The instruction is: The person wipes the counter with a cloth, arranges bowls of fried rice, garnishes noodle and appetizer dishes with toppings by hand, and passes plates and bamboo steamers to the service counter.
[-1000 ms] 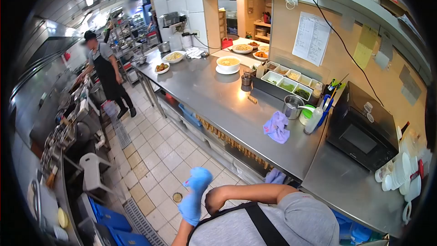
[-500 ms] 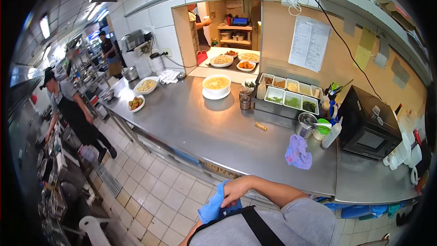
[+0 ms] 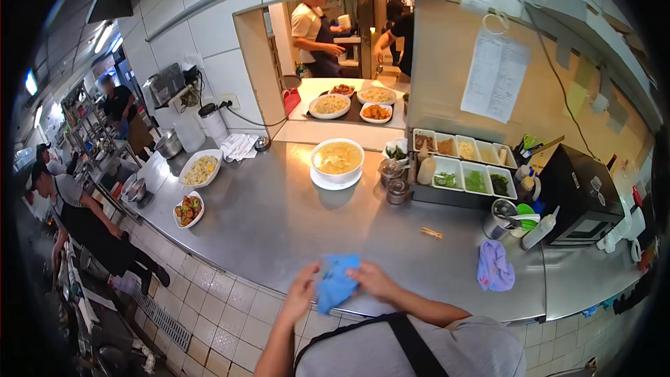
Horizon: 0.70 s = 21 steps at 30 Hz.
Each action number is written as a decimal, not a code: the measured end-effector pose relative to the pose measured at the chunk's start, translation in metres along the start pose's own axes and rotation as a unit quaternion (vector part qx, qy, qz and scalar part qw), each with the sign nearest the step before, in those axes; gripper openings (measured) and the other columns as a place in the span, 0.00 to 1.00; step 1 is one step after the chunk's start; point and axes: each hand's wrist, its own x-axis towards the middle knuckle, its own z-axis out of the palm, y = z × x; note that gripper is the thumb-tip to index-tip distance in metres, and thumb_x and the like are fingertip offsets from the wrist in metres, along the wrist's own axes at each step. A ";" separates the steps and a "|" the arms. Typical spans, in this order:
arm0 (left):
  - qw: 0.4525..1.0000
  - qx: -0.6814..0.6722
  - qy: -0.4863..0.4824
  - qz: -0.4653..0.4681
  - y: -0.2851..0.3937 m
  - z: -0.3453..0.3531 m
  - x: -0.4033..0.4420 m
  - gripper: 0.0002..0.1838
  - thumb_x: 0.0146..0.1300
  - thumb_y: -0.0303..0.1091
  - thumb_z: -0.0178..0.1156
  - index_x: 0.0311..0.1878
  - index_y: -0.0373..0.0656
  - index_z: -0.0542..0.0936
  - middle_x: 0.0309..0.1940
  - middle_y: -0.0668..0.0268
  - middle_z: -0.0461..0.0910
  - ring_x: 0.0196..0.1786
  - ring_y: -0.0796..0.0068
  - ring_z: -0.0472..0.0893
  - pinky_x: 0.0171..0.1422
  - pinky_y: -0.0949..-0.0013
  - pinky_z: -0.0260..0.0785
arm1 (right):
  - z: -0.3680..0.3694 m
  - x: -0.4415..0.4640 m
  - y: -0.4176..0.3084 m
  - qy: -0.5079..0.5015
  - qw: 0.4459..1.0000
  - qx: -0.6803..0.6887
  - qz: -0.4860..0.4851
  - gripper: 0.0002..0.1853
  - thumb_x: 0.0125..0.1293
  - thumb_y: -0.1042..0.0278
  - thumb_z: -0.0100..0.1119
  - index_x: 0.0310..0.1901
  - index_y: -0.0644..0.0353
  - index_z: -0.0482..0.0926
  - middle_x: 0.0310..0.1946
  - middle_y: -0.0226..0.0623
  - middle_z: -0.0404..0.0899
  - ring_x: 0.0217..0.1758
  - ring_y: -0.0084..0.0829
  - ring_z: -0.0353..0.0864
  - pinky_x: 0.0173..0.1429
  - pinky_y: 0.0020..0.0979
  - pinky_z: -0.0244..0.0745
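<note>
Both my hands are bare, near the front edge of the steel counter [image 3: 279,251]. My right hand [image 3: 371,281] pinches a crumpled blue glove [image 3: 337,283]. Just left of the glove is my left hand [image 3: 301,293], its fingers bent toward the glove's edge; whether they grip it is unclear. Beyond my hands a white bowl of yellow soup [image 3: 338,159] stands on a white plate. A dish of fried rice [image 3: 202,169] and a smaller dish of browned pieces [image 3: 188,210] stand at the left.
Condiment trays [image 3: 474,180], a metal pot [image 3: 500,218], a purple cloth [image 3: 495,265] and a black microwave [image 3: 583,195] stand at the right. Filled plates [image 3: 329,106] sit in the serving window, with people behind it. A person in a dark apron [image 3: 91,227] stands at the left.
The blue glove has come off my left hand and now hangs between my hands. My view has moved closer to the counter and window. People show more fully behind the window.
</note>
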 end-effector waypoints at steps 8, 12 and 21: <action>0.780 -0.349 0.491 -0.168 -0.207 -0.268 0.039 0.29 0.64 0.37 0.55 0.65 0.42 0.59 0.52 0.62 0.69 0.45 0.64 0.75 0.48 0.62 0.73 | -0.035 0.009 -0.120 0.052 0.857 -0.510 -0.053 0.17 0.65 0.52 0.55 0.46 0.56 0.79 0.34 0.39 0.81 0.35 0.35 0.81 0.42 0.35 0.76; 0.713 -0.294 0.595 -0.224 -0.216 -0.343 0.062 0.31 0.67 0.48 0.46 0.69 0.46 0.54 0.54 0.60 0.67 0.43 0.64 0.73 0.45 0.63 0.72 | -0.075 0.051 -0.172 0.052 0.745 -0.655 0.118 0.22 0.60 0.46 0.58 0.48 0.54 0.79 0.42 0.46 0.80 0.45 0.48 0.79 0.50 0.43 0.73; 0.785 -0.237 0.528 -0.221 -0.270 -0.401 0.086 0.35 0.62 0.43 0.47 0.73 0.55 0.51 0.52 0.62 0.72 0.39 0.69 0.76 0.36 0.69 0.71 | -0.260 0.118 -0.381 0.461 0.511 -0.723 -0.054 0.26 0.60 0.61 0.58 0.59 0.58 0.70 0.59 0.53 0.68 0.62 0.50 0.67 0.64 0.42 0.65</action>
